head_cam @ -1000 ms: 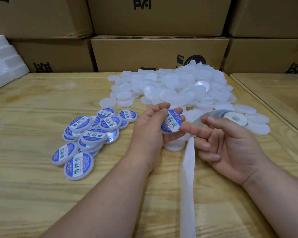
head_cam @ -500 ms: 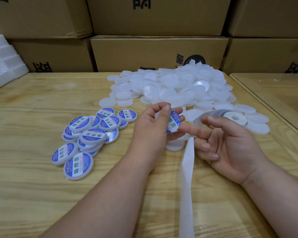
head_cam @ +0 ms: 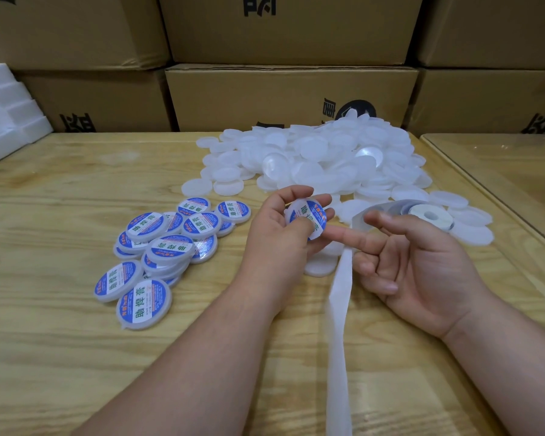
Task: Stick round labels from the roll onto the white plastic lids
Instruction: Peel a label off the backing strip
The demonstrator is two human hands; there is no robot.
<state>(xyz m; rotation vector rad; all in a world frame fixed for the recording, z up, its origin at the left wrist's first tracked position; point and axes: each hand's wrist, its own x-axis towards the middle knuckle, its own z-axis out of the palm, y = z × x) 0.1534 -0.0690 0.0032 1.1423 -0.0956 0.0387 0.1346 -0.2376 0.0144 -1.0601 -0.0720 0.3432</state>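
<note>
My left hand (head_cam: pixel 276 228) grips a white lid with a blue-and-white round label (head_cam: pixel 309 215) on it, thumb pressing on the label face. My right hand (head_cam: pixel 412 262) is palm up beside it, index finger stretched out and touching the lid's edge, the other fingers loosely curled. The label roll (head_cam: pixel 428 215) lies flat just behind my right hand. Its bare white backing strip (head_cam: pixel 339 325) runs under that hand toward me. A big heap of plain white lids (head_cam: pixel 328 158) fills the far middle of the table. Several labelled lids (head_cam: pixel 164 247) lie in a pile at the left.
The wooden table (head_cam: pixel 60 357) carries everything. Cardboard boxes (head_cam: pixel 290 96) are stacked along its far edge. White foam blocks (head_cam: pixel 4 111) sit at the far left. A second, glass-topped table (head_cam: pixel 510 171) adjoins on the right.
My left thumb has slid down over the label on the held lid, and the lid has turned slightly. My right hand has stayed in place.
</note>
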